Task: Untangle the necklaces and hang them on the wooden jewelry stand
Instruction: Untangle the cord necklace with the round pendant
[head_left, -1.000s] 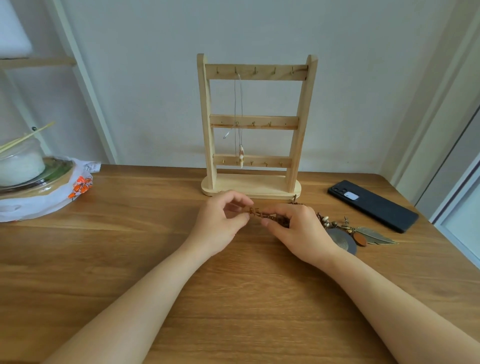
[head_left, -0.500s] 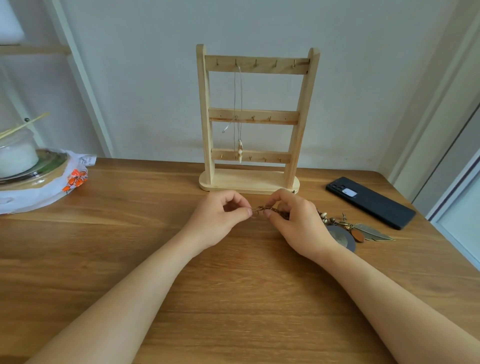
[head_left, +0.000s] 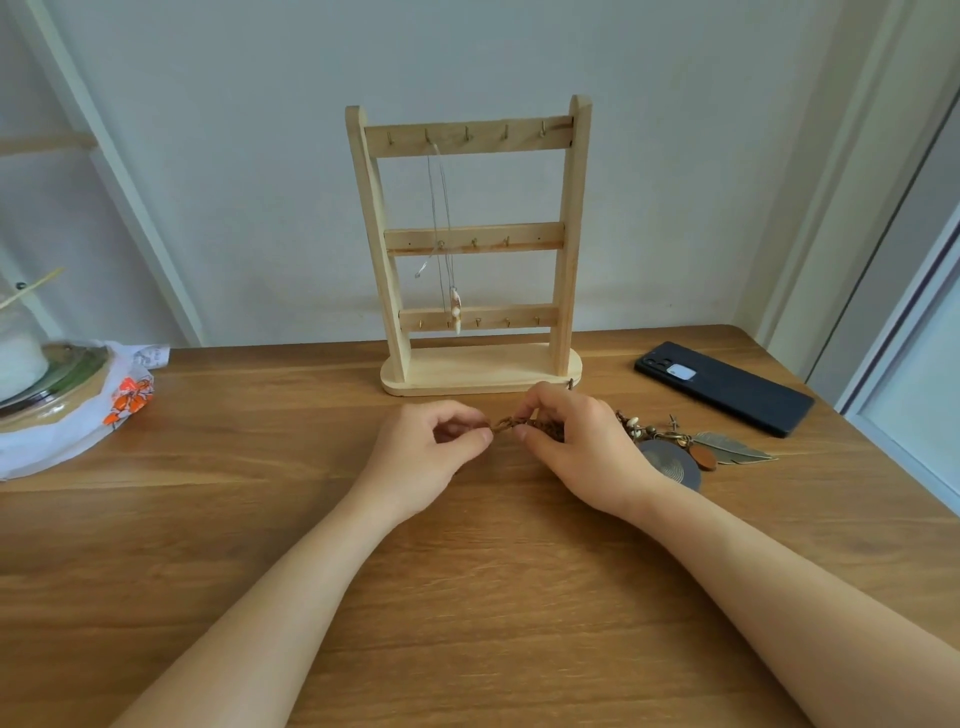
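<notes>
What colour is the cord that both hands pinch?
Brown; the cord shows best in the head view, between the two hands.

Bare bench (head_left: 260, 519) opens between our forearms and runs left as far as the bag (head_left: 62, 441) at the left edge. Our left hand (head_left: 426, 452) and right hand (head_left: 587, 447) sit close together just in front of the stand (head_left: 569, 234), joined by the cord (head_left: 506, 422) they pinch, so they block the straight way to its base. On the right, the charms (head_left: 675, 447) lie just beside our right hand, with the phone (head_left: 727, 387) beyond them near the bench edge. A narrow strip of wood runs between the two. On the stand, a hung necklace (head_left: 455, 306) crosses the left half of the frame. The gaps between rails in the right half are open.
</notes>
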